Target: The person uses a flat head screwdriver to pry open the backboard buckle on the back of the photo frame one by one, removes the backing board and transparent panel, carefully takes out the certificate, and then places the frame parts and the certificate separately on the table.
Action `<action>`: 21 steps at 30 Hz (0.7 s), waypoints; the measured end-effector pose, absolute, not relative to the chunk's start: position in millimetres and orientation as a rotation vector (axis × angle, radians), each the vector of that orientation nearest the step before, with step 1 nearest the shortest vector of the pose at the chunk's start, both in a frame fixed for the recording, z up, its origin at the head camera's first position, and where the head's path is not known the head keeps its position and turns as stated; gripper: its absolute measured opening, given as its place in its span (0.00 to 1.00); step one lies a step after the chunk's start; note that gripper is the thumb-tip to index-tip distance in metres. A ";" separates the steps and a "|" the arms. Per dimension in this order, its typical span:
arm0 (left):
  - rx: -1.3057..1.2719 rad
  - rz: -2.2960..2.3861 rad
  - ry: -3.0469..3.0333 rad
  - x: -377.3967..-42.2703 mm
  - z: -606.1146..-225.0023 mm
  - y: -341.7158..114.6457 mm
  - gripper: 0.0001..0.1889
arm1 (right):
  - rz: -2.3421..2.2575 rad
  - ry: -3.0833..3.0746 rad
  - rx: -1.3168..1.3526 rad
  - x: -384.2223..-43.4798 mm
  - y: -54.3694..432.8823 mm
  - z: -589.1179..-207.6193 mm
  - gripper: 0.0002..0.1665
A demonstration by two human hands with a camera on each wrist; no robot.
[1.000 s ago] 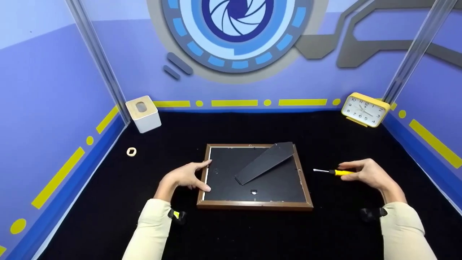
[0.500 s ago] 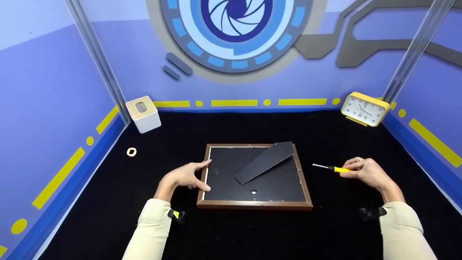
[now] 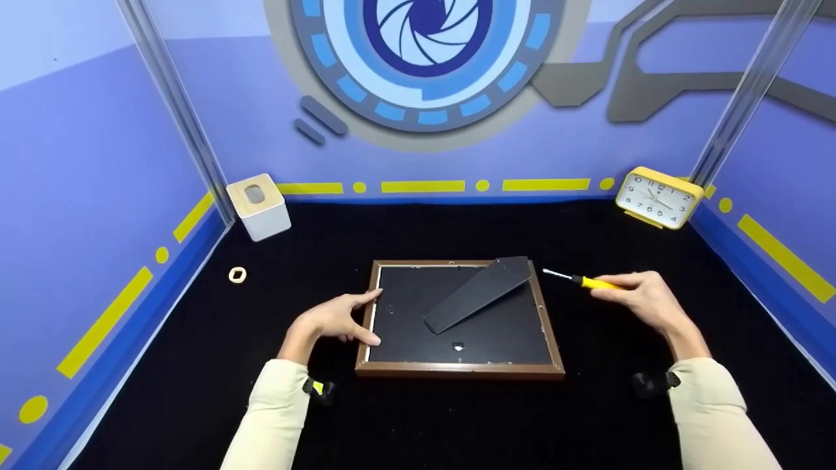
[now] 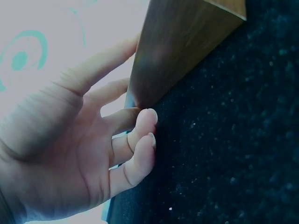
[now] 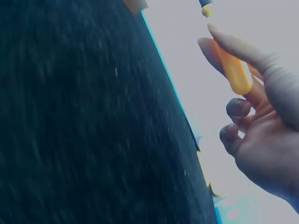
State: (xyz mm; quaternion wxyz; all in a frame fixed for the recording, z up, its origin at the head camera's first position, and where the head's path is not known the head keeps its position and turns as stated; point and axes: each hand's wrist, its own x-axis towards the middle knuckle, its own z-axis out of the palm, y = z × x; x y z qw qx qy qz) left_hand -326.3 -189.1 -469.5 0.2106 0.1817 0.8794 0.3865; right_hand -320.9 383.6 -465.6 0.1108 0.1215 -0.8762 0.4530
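Observation:
A picture frame with a brown border lies face down, its black backing and slanted stand uppermost. My left hand rests on the frame's left edge, thumb and index finger spread over the border. In the left wrist view, the lower fingers bend beside the frame's brown side. My right hand pinches a screwdriver by its yellow handle. Its metal tip points left, near the frame's upper right corner, seemingly apart from it. The right wrist view shows the handle between thumb and fingers.
A white tissue box with a wooden top stands at the back left. Nearer lies a small pale ring. A yellow alarm clock stands at the back right. Printed walls enclose the black table surface.
My right hand has moved left and away from me with the screwdriver, bringing its tip closer to the frame's upper right corner. The left hand and frame have stayed put.

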 end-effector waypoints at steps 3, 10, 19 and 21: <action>0.511 1.071 2.445 -326.1 -469.8 -189.0 0.57 | 1.366 -2.503 0.426 -322.0 372.6 -463.5 0.19; 0.490 1.072 2.445 -326.1 -470.1 -188.9 0.57 | 1.414 -2.486 0.537 -320.8 344.0 -454.3 0.18; 0.493 1.089 2.434 -326.6 -468.2 -188.6 0.57 | 1.385 -2.489 0.706 -316.0 298.2 -445.7 0.15; 0.493 1.083 2.439 -325.9 -469.1 -189.4 0.57 | 1.405 -2.511 0.692 -316.0 286.7 -443.6 0.14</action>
